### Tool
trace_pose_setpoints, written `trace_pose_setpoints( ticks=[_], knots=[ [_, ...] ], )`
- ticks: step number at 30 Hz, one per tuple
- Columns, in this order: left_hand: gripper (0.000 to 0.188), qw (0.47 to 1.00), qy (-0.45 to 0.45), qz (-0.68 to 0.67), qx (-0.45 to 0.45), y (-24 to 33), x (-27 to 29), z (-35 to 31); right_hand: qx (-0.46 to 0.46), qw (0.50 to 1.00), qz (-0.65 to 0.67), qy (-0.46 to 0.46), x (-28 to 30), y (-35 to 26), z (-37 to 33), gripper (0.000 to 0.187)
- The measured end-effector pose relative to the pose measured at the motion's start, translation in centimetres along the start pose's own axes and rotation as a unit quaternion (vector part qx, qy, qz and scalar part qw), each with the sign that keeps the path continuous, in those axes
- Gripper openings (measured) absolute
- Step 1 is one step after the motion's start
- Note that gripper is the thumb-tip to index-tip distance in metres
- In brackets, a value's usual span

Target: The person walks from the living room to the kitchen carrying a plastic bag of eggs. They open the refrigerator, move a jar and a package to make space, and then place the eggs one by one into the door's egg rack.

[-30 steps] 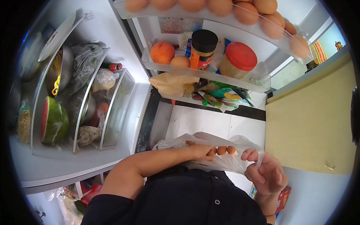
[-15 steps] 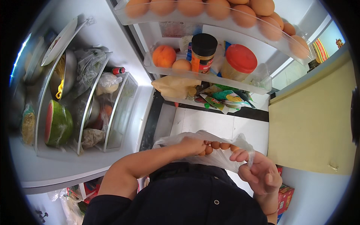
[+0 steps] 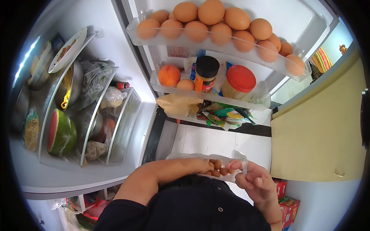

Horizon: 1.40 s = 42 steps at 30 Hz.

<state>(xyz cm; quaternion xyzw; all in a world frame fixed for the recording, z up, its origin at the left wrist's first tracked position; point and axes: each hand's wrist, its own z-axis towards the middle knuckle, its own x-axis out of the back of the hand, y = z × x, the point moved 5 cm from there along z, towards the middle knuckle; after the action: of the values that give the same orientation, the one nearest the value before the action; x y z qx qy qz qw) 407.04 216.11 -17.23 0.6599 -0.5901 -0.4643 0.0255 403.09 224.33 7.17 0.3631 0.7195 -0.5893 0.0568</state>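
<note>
A clear plastic bag (image 3: 185, 156) with several brown eggs (image 3: 216, 164) in it is held in front of my body, below the open fridge door. My left hand (image 3: 201, 165) reaches into the bag's mouth and touches the eggs at their left side; its fingertips are hidden, so I cannot make out whether it grips one. At the bag's right edge, my right hand (image 3: 257, 180) is closed on the plastic, its fingers curled and a strip of the bag looped over them. Above, the door's top shelf (image 3: 173, 41) carries several more brown eggs (image 3: 211, 12), piled in two layers.
The middle door shelf holds a peach (image 3: 169, 75), an egg, a black-lidded jar (image 3: 206, 75) and a red-lidded jar (image 3: 239, 82). Packets (image 3: 229, 115) fill the lower one. Left, fridge shelves bear a cut watermelon (image 3: 63, 133). A yellow cabinet door (image 3: 320, 127) stands at right.
The view has tilted up, so the door shelves sit lower and more top-shelf eggs show. The bag and both hands appear lower. The left hand has shifted among the bagged eggs; the right keeps its hold.
</note>
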Motion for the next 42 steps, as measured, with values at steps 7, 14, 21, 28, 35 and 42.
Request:
trace_pose_setpoints(
  ticks=[7, 14, 21, 28, 35, 42],
  knots=[
    [0.031, 0.994, -0.108, 0.006, -0.032, -0.7, 0.1, 4.0, 0.059, 0.998, 0.015, -0.011, 2.1, -0.5, -1.4, 0.070],
    [0.061, 0.795, -0.081, 0.597, -0.064, 2.1, 1.9, 3.9, 0.110, 0.993, 0.041, -0.002, 2.4, -2.3, -2.7, 0.063],
    [0.066, 0.935, -0.217, 0.264, 0.088, 4.0, -1.7, 0.1, 0.094, 0.994, 0.053, -0.003, 1.9, -2.1, -2.7, 0.062],
    [0.060, 0.922, -0.273, 0.242, 0.131, 3.2, -3.1, 0.0, 0.080, 0.996, 0.042, -0.009, 1.1, -1.9, -2.7, 0.063],
    [0.068, 0.924, -0.197, 0.324, -0.046, 4.7, -3.4, -0.2, 0.107, 0.991, 0.085, -0.009, 2.3, -2.5, -3.7, 0.069],
    [0.071, 0.942, -0.193, 0.232, -0.146, 13.5, -5.7, -10.4, 0.151, 0.987, 0.055, 0.022, 2.5, -4.0, -4.7, 0.069]
  ],
)
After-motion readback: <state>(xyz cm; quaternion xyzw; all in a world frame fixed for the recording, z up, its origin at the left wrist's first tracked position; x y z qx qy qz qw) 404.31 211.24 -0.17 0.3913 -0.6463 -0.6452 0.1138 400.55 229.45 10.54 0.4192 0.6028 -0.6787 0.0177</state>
